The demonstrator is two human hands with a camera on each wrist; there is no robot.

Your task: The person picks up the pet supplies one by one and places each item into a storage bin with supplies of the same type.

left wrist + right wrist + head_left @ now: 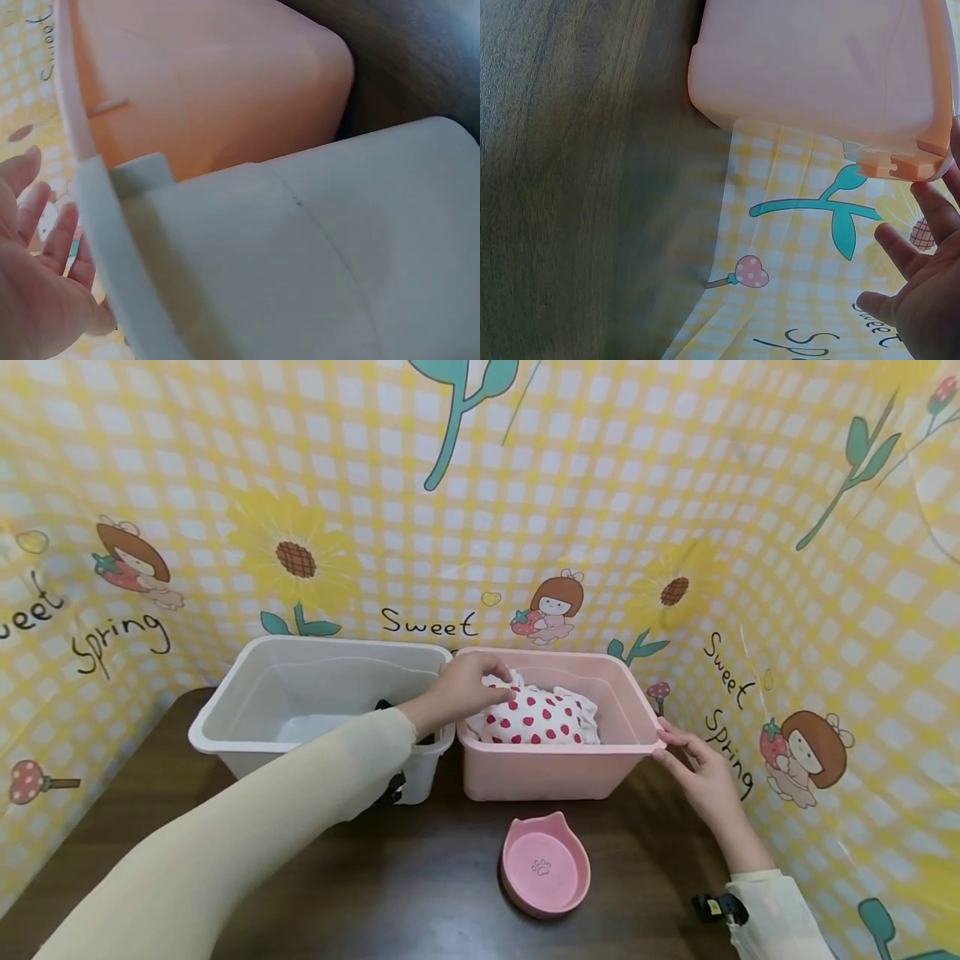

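Note:
A small white cushion (536, 717) with red strawberries and a frilled edge lies inside the pink bin (555, 777). Over the cushion's left end reaches my left hand (459, 689); whether the fingertips touch the cloth is hard to tell. The left wrist view shows that hand (45, 285) with spread fingers above the rim of the grey bin (300, 247). At the pink bin's right front corner, my right hand (701, 772) holds the rim between thumb and forefinger. Its other fingers (900, 247) stand apart in the right wrist view.
The grey bin's rim (247, 746) stands against the pink bin on the left, with a black object (384, 703) partly hidden behind my left arm. A pink cat-eared bowl (545, 867) sits in front on the dark wooden table (420, 877). A patterned cloth (465, 552) hangs behind.

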